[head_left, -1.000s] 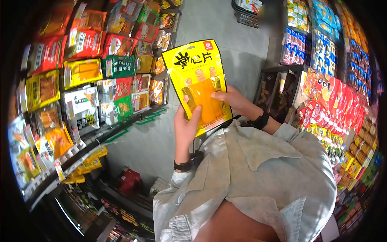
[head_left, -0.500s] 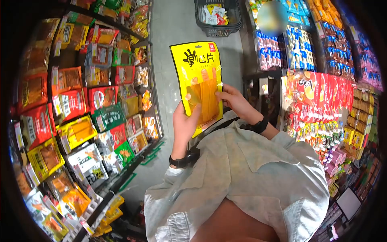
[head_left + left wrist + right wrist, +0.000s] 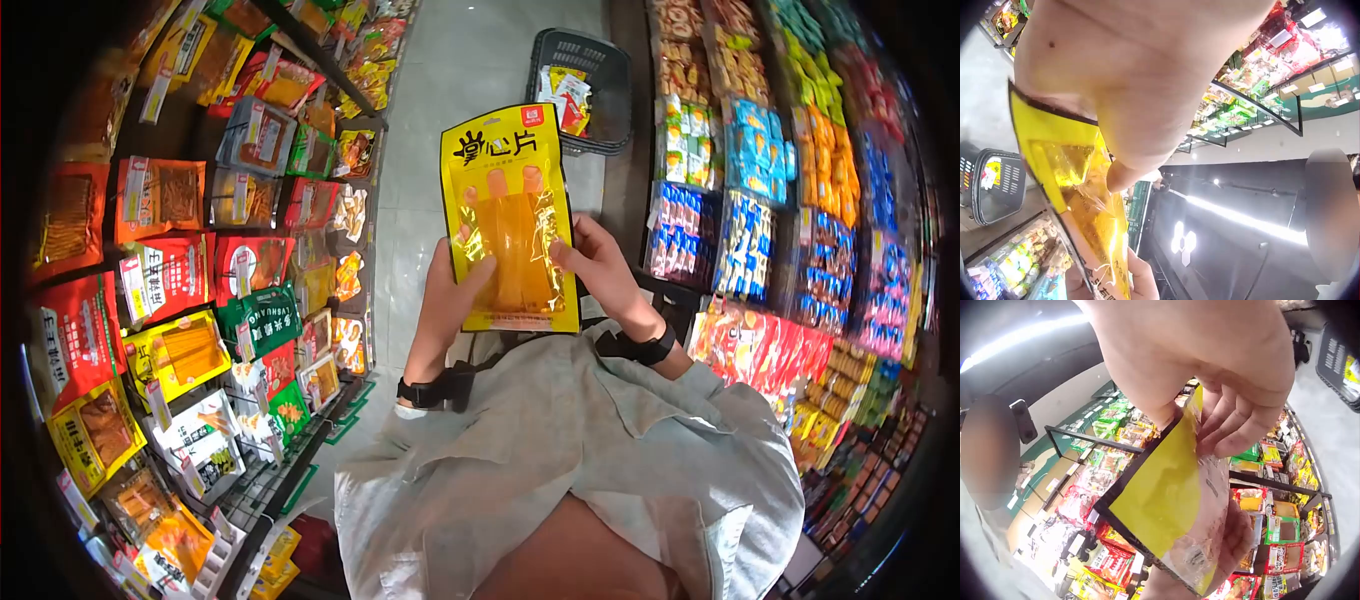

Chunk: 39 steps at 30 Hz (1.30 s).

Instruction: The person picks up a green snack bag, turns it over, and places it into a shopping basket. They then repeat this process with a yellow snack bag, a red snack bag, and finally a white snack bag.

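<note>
A yellow snack packet [image 3: 510, 180] with a dark edge and a clear window stands face up in front of the chest in the head view. Flat orange-brown strips show through the window. My left hand [image 3: 450, 295] grips its left side, thumb on the front and fingers behind. On the opposite side my right hand [image 3: 608, 280] pinches the edge the same way, with the thumb over the window. The right wrist view shows the packet's back [image 3: 1160, 487], yellow and pale, with the curled right-hand fingers [image 3: 1235, 419] against it.
Racks of bagged snacks [image 3: 170, 275] line the left, with price tags along their edges. To the right, shelves hold small wrapped snacks [image 3: 760, 150] and red bags [image 3: 760, 340]. Ahead on the grey floor [image 3: 430, 120] stands a dark basket [image 3: 615, 75] with several packets inside.
The packet has turned from a left tilt to nearly upright and shifted slightly right, still held in both hands. As the head view swung, the basket came further into sight.
</note>
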Each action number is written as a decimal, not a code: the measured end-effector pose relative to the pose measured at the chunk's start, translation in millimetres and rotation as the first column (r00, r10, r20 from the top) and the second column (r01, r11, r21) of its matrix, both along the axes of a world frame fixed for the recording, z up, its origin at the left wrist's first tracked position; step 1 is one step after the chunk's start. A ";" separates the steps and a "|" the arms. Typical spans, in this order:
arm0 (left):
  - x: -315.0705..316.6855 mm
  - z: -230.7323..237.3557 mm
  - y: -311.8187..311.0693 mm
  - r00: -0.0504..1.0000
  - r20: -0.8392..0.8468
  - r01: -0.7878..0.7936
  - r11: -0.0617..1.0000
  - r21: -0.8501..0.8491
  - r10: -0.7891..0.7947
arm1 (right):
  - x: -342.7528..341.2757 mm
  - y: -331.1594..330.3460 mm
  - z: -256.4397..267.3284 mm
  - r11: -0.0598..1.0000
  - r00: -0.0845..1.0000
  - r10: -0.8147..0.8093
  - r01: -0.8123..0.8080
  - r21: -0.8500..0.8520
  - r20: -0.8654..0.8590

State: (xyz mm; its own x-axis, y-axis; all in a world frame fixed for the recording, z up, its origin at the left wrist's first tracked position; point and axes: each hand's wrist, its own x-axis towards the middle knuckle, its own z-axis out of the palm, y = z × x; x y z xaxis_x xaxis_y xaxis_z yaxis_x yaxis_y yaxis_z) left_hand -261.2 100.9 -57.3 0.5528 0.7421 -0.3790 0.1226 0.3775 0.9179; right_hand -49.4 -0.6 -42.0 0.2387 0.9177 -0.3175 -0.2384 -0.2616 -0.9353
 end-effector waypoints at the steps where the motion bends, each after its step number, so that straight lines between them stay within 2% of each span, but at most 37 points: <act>1: -0.7 2.8 6.9 1.000 -0.003 -0.002 1.000 -0.008 0.002 | 0.7 9.8 -2.8 1.000 1.000 -0.004 0.004 -0.013 -0.026; 3: 1.2 6.7 19.7 1.000 -0.030 -0.001 1.000 0.018 0.002 | 0.6 30.7 -6.0 0.999 0.997 -0.011 0.008 -0.036 -0.082; 5: 5.6 8.7 24.1 0.996 -0.087 0.004 0.998 0.066 0.001 | 7.7 48.0 -9.1 0.995 0.993 0.064 -0.070 -0.069 -0.096; 6: 13.3 8.5 25.3 0.999 -0.037 -0.031 0.999 0.011 0.032 | 10.4 56.8 -10.5 0.993 0.990 0.097 -0.103 -0.060 -0.105; 9: 36.0 5.5 24.3 0.983 -0.144 -0.103 0.990 0.101 0.117 | 30.9 87.2 -17.0 0.970 0.967 0.225 -0.233 -0.063 -0.123; 10: 45.4 13.1 26.7 0.978 -0.164 -0.123 0.991 0.047 0.129 | 39.4 97.0 -19.0 0.957 0.953 0.273 -0.284 -0.066 -0.131; 11: 54.6 19.3 28.7 0.962 -0.211 -0.160 0.985 0.069 0.171 | 48.3 107.3 -24.4 0.942 0.940 0.322 -0.330 -0.055 -0.116; 13: 74.9 30.7 32.5 0.921 -0.302 -0.219 0.968 0.122 0.246 | 66.0 125.5 -35.5 0.912 0.910 0.407 -0.410 -0.025 -0.080; 16: 104.8 26.9 32.9 0.861 -0.295 -0.355 0.905 0.237 0.415 | 88.0 153.9 -35.2 0.872 0.853 0.470 -0.488 -0.029 -0.227; 19: 130.7 21.1 27.0 0.806 -0.224 -0.495 0.831 0.254 0.548 | 108.4 173.9 -28.9 0.818 0.765 0.552 -0.574 0.037 -0.332; 20: 136.6 22.1 24.8 0.779 -0.240 -0.521 0.811 0.266 0.579 | 112.5 178.1 -28.9 0.813 0.735 0.549 -0.581 0.050 -0.398; 23: 150.9 26.9 12.5 0.672 -0.312 -0.592 0.741 0.318 0.671 | 115.4 188.1 -36.9 0.753 0.668 0.626 -0.653 0.088 -0.403; 25: 153.1 28.7 2.1 0.589 -0.394 -0.598 0.708 0.375 0.706 | 114.9 195.9 -45.3 0.674 0.594 0.686 -0.736 0.061 -0.420; 28: 158.2 45.9 -10.2 0.506 -0.287 -0.794 0.569 0.214 0.813 | 105.5 188.1 -51.5 0.588 0.505 0.708 -0.809 0.017 -0.493; 31: 151.9 36.1 -26.4 0.428 -0.258 -0.830 0.490 0.267 0.866 | 96.1 192.3 -48.6 0.549 0.450 0.744 -0.833 0.067 -0.494; 33: 153.6 45.5 -32.2 0.376 -0.227 -0.884 0.421 0.202 0.899 | 92.3 194.8 -45.2 0.505 0.405 0.770 -0.859 0.084 -0.493; 34: 152.8 49.3 -32.2 0.350 -0.205 -0.906 0.386 0.172 0.914 | 91.5 197.8 -45.7 0.449 0.371 0.806 -0.891 0.069 -0.461; 36: 145.8 46.0 -36.9 0.355 -0.186 -0.909 0.384 0.160 0.916 | 92.1 202.1 -49.7 0.348 0.310 0.866 -0.937 0.029 -0.393; 39: 135.0 39.3 -39.6 0.402 -0.152 -0.907 0.416 0.068 0.903 | 83.9 201.6 -53.5 0.376 0.327 0.822 -0.927 0.012 -0.466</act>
